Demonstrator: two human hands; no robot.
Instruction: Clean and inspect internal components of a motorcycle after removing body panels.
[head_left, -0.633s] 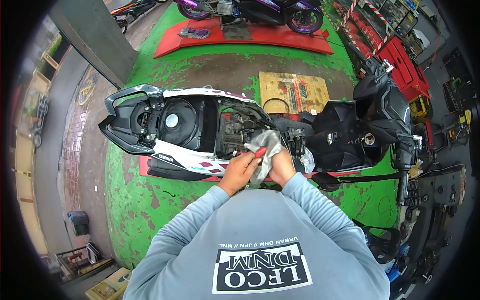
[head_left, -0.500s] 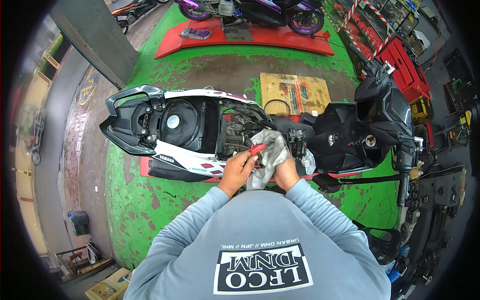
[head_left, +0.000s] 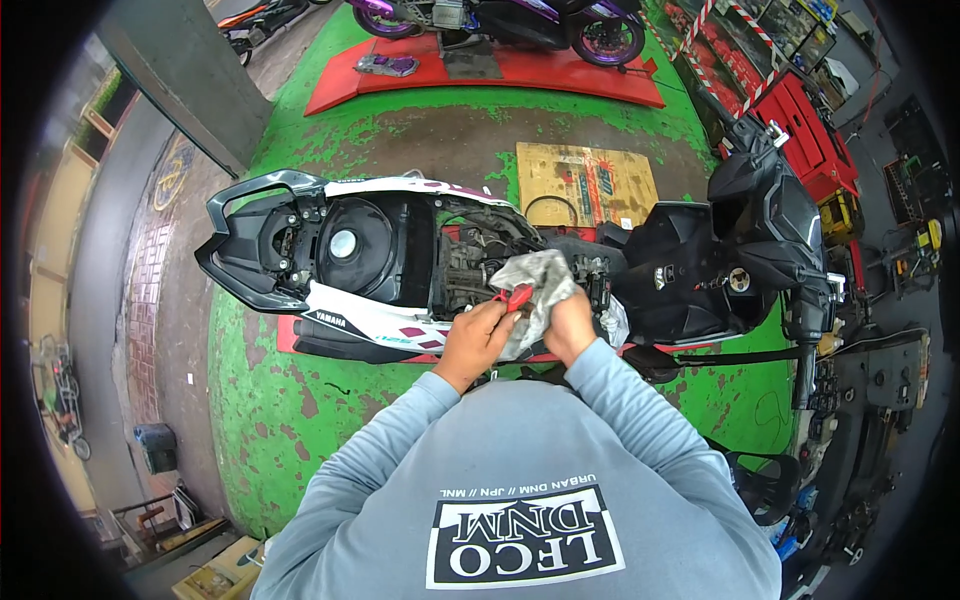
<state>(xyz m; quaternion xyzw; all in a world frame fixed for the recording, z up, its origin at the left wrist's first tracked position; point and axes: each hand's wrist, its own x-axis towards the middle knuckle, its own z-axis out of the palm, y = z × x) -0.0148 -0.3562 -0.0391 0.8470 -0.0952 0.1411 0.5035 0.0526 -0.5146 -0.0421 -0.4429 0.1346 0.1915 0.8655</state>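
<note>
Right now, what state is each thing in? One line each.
Left hand: closed on the red piece
Red piece: held in front of the rag; exact kind unclear
Right hand: closed on the rag
Rag: bunched, smudged
Scooter: middle open, inner parts exposed
Cardboard: flat on the floor
Black loop: lying on the cardboard
Purple motorcycle: upright, partly out of view

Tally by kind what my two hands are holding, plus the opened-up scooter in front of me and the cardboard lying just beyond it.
Small red item, in the left hand: 1
Greyish-white cloth, in the right hand: 1
Scooter: 1
Cardboard piece: 1
Total: 4
</note>
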